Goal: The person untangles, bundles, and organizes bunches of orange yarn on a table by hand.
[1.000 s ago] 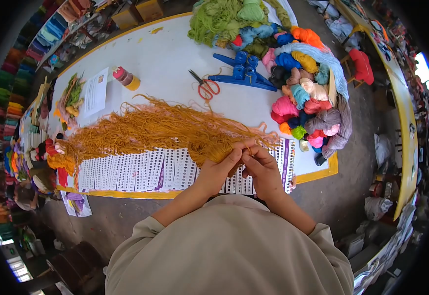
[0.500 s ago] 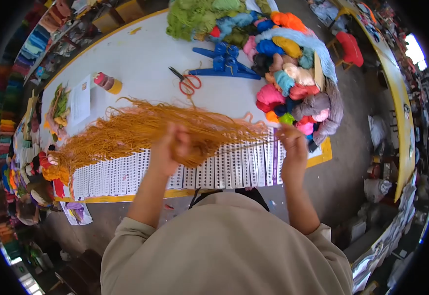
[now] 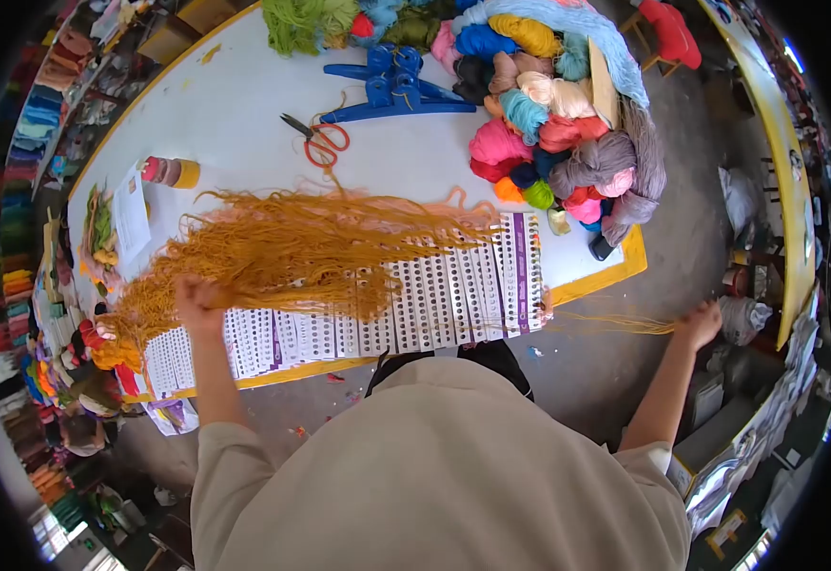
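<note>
A long, tangled bundle of mustard yarn (image 3: 282, 243) lies across the table over a row of white punched cards (image 3: 434, 295). My left hand (image 3: 201, 300) is closed around the yarn near the bundle's left end. Far out to the right, past the table edge, my right hand (image 3: 699, 326) pinches a few thin yarn strands (image 3: 615, 322). These stretch back leftward toward the cards. Paler peach yarn (image 3: 406, 207) shows behind the mustard bundle.
Red-handled scissors (image 3: 325, 145) lie beyond the yarn, near a blue plastic frame (image 3: 396, 90). Coloured yarn skeins (image 3: 548, 124) are heaped at the back right. A thread spool (image 3: 170, 172) and a paper sheet (image 3: 131, 214) are at the left. A red-covered stool (image 3: 668, 33) stands beyond.
My right hand has swung far right, drawing thin strands out past the table edge. My left hand has shifted left along the bundle. The view has moved slightly.
</note>
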Tool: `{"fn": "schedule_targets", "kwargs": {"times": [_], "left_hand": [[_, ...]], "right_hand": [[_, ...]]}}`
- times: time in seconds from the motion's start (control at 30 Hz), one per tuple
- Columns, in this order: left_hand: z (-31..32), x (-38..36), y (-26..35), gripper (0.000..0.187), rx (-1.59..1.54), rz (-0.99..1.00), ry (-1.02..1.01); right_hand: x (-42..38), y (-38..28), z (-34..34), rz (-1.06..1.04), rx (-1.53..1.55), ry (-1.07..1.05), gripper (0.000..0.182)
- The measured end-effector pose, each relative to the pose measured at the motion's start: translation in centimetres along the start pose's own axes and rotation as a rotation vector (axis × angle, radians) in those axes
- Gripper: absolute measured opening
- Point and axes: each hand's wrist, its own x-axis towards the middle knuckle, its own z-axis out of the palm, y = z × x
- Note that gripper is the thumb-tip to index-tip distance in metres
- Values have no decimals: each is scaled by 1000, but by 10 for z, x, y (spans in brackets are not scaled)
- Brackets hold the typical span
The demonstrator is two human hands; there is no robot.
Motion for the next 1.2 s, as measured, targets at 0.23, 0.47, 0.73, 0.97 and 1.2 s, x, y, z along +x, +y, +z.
{"fn": "schedule_targets", "kwargs": {"times": [0.23, 0.47, 0.73, 0.97, 1.2], "left_hand": [[129, -36, -250, 31, 441, -916, -103], [166, -53, -363, 11, 874, -662, -141], [178, -54, -372, 9, 889, -549, -175], [177, -39, -378, 13, 1095, -513, -335], [174, -36, -346, 11, 1050, -312, -252]], "right_hand": [[-188, 122, 138, -261, -721, -1253, 10], [-242, 187, 201, -399, -893, -1465, 17], [-234, 178, 209, -371, -994, -1638, 18], [-227, 189, 215, -156, -879, -1623, 23], [-221, 194, 216, 283, -704, -1590, 23]]}}
